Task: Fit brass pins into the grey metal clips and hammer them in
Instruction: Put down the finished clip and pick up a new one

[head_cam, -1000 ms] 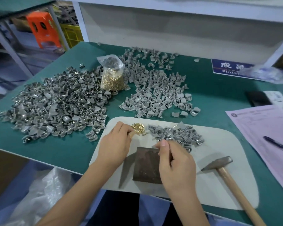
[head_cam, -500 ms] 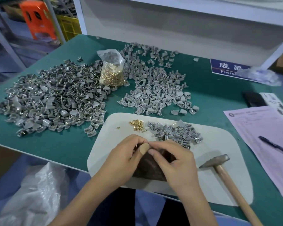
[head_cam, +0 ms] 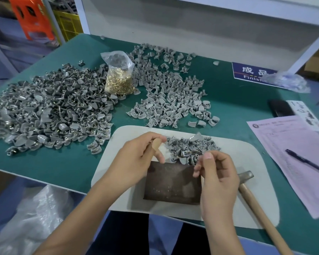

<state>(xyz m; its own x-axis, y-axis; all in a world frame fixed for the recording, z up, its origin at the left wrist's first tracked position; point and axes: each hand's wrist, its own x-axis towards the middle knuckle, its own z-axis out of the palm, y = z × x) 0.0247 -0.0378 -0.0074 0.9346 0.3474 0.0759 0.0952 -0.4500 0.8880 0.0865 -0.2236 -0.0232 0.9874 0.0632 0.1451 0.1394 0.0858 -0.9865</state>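
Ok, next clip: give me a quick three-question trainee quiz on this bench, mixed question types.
1. True or false: the hammer is held in the right hand.
2. Multiple choice: the clear bag of brass pins stands
A. on the white mat
B. between the two big piles of grey clips
C. on the pink form
3. Fill in: the dark metal block lies on the white ____.

Key
1. False; it lies on the mat, untouched, right of the block.
2. B
3. mat
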